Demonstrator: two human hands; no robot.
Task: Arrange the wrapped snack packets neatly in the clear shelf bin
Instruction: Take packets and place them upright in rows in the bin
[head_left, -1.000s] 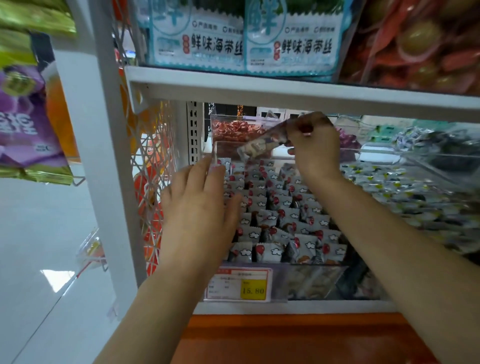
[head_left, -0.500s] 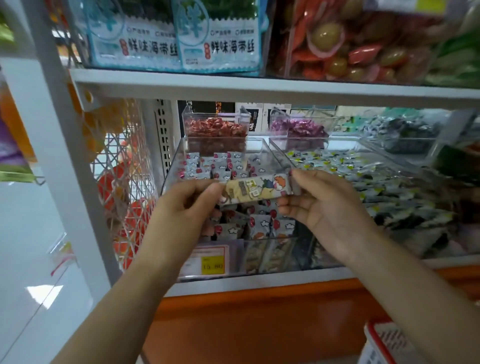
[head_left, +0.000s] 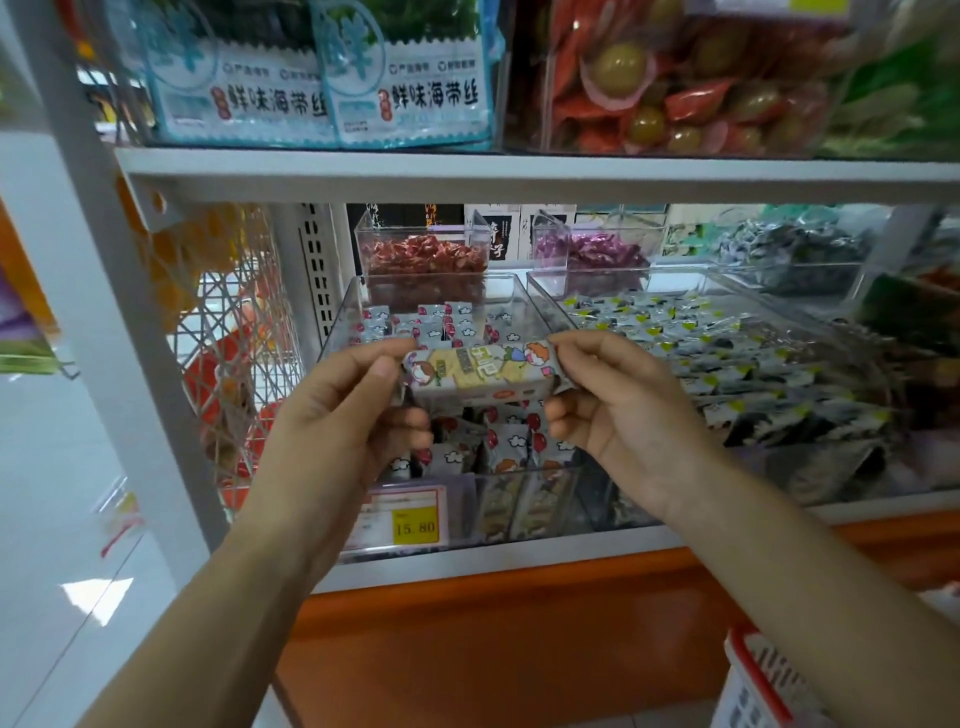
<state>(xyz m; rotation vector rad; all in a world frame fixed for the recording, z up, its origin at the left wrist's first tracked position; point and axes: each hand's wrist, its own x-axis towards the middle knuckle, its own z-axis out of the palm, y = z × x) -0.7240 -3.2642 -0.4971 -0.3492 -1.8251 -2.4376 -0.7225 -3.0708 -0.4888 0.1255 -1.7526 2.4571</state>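
Head view is looking down at a shop shelf, where both hands are holding one long snack packet (head_left: 480, 375) level in front of the clear shelf bin (head_left: 340, 322). At 9 o'clock of the packet, the left hand (head_left: 332, 415) is pinching its left end, thumb on top near the crimped edge and the other fingers curled underneath. The packet, printed with cartoon figures on a pale yellow panel, is lying lengthwise between the hands, just above the bin's front half. At 3 o'clock of it, the right hand (head_left: 615, 410) is pinching the right end between thumb and forefinger, its remaining fingers folded loosely toward the palm. Behind and below the packet, small wrapped packets (head_left: 501, 441) with red and white cloud marks are standing in rows inside the bin. At 6 o'clock of the left hand, a yellow price tag (head_left: 413, 525) is sitting on the bin's front wall. Toward 3 o'clock, a neighbouring bin (head_left: 691, 280) is holding dark and yellow-marked packets.
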